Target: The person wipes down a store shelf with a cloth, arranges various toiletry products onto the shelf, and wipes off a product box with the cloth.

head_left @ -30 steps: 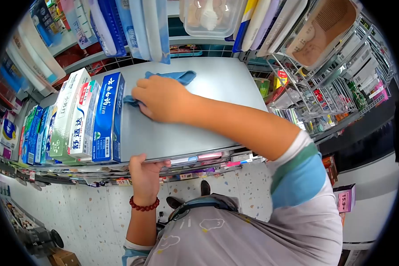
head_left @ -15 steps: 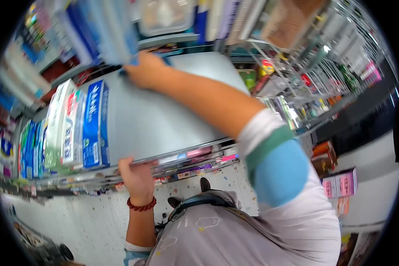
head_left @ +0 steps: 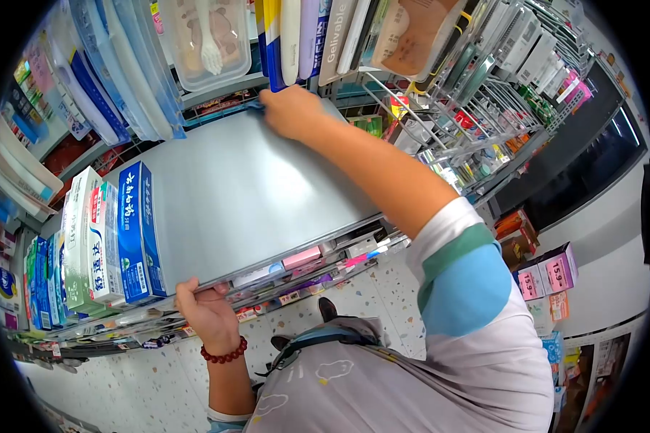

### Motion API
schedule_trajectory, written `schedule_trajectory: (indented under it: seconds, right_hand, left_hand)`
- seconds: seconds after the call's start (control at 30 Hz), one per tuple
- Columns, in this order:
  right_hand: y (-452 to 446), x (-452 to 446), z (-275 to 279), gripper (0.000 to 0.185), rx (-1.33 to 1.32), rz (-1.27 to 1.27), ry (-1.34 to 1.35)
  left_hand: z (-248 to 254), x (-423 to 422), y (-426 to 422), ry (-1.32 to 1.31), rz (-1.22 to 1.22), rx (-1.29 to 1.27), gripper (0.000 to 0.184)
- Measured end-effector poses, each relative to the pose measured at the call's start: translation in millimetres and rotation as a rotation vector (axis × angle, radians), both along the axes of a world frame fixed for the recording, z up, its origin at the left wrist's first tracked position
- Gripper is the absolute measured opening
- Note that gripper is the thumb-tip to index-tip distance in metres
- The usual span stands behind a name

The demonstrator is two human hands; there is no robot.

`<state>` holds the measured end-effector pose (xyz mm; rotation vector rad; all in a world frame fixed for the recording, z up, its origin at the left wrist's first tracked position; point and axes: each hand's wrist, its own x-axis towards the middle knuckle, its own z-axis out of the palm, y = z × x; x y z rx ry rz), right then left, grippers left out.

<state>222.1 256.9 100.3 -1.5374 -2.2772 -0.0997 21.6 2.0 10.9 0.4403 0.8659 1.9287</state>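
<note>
We judge step as wiping shelf (head_left: 224, 195). Right hand (head_left: 290, 113) grips cloth (head_left: 255, 106), mostly hidden, at rear edge. Left hand (head_left: 208, 312) touches front edge; grip unclear to us. Next move likely calls for clearing hanging packages (head_left: 290, 43).

2 hands (head_left: 292, 113) (head_left: 208, 317), 1 cloth (head_left: 256, 105), 3 lg boxes (head_left: 136, 234), 1 brclt (head_left: 225, 356)

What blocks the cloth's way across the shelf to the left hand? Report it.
Nothing visible. From the cloth, a sliver showing at the right hand near the back, only shelf surface shows up to the left hand at the front edge. The boxes stand left of that path.
</note>
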Motion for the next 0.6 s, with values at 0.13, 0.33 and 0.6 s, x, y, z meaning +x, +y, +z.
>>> schedule_trajectory:
  seconds: [0.13,0.33,0.6]
  right_hand:
    - [19,34,-13,0.022,0.045,-0.065,-0.115]
    - [15,38,-10,0.025,0.051,-0.139,-0.084]
    - [-20,68,-8,0.032,0.049,-0.063,-0.096]
  left_hand:
    - [-2,0,1,-0.039,-0.005,-0.013,0.025]
    - [-7,-6,-2,-0.002,-0.037,-0.009,0.012]
    - [-25,-15,2,0.061,-0.112,0.065,0.014]
